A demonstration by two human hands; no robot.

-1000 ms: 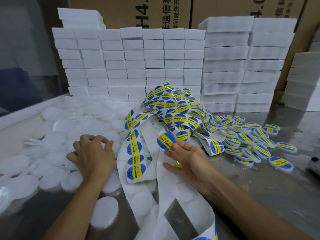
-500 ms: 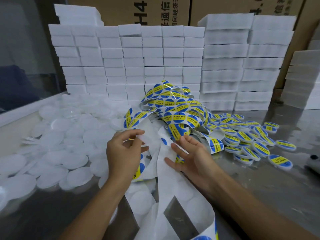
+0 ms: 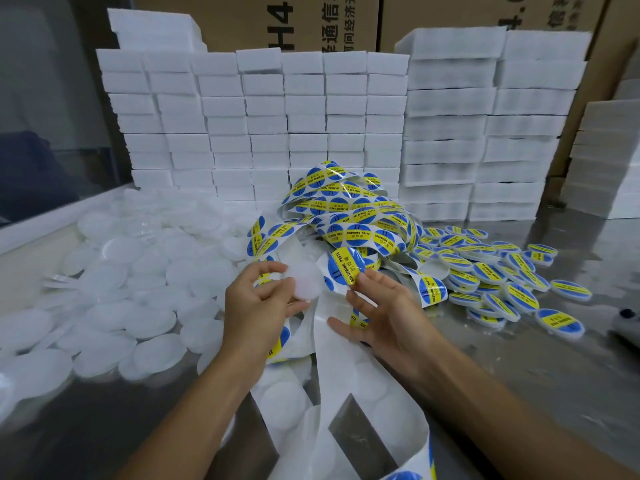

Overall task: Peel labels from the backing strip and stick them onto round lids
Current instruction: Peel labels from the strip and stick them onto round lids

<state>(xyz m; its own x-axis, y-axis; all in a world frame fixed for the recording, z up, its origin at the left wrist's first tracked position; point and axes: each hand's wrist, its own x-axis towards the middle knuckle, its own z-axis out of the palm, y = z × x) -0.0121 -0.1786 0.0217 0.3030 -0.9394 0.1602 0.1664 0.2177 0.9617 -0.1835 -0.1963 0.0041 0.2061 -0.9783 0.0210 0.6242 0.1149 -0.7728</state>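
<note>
Left hand (image 3: 258, 303) holds a plain white lid (image 3: 306, 282) up off the bench, thumb and fingers curled round its edge, lid face tilted toward the right. Right hand (image 3: 382, 311) pinches a peeled blue-and-yellow label (image 3: 346, 268) between thumb and fingertips at the label's lower edge, remaining fingers loosely spread. Label sits just right of the lid, close to touching; cannot tell if it contacts yet.

Backing strip (image 3: 332, 344) runs from the near edge of the bench up under both hands, its stripped white stretch showing blank round spots. The unpeeled part of the strip is a tangled heap of labels (image 3: 349, 216) at mid-bench, just behind the hands.

Bare lids (image 3: 114, 282) spread in a loose pile over the left side of the bench. Labelled lids (image 3: 491, 275) lie overlapping on the right side, near the heap.

Stacked white foam blocks (image 3: 277, 119) line the far edge; cardboard cartons (image 3: 311, 22) stand behind them. Bench surface (image 3: 540, 372) is shiny metal.
</note>
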